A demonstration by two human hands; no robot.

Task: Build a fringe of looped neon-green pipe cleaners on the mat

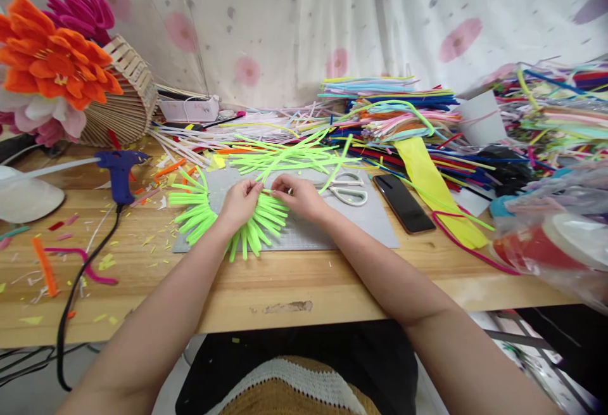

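A fan-shaped row of lime-green pipe cleaners spreads over the grey cutting mat. At its upper right end my left hand is closed, thumb and finger pinching the row. Close beside it, my right hand pinches the end of a green pipe cleaner at the same spot. The fingertips partly hide the pieces they grip. A pile of loose lime-green pipe cleaners lies just beyond both hands. White-handled scissors rest on the mat to the right of my right hand, their blades partly covered.
A blue glue gun with its black cord stands at left, among scraps. Behind it, felt-like flowers fill a stick basket. A phone, yellow ribbon and stacked pipe cleaners lie right; a wrapped red roll sits near the edge.
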